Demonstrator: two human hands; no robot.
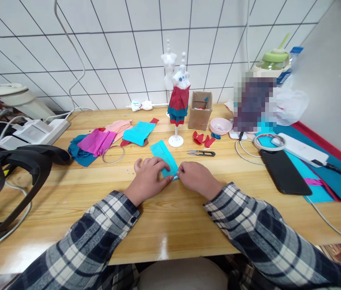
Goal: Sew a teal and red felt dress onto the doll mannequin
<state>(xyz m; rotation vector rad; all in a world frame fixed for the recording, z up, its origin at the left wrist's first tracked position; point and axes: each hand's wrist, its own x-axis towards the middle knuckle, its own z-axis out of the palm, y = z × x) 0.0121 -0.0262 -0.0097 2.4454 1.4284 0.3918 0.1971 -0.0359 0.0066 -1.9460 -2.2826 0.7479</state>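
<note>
A turquoise strip of crepe paper or thin cloth (163,155) lies slantwise on the table in front of me. My left hand (150,176) rests on its left side, with the thumb and fingers near the strip's lower end. At the lower right corner, my right hand (197,177) is closed in a pinch on the strip's edge. A small white bit shows between the two hands; I cannot make out what it is. Just beyond lie black thread snips (201,153). A small dress form (179,100) in a red and blue skirt stands behind the strip.
Coloured sheets (98,141) and a ring (113,154) lie to the left, near a black headset (22,189) and a power strip (34,135). On the right are a cardboard box (200,112), a pink bowl (220,126), red scraps (199,138), a black phone (285,172) and cables.
</note>
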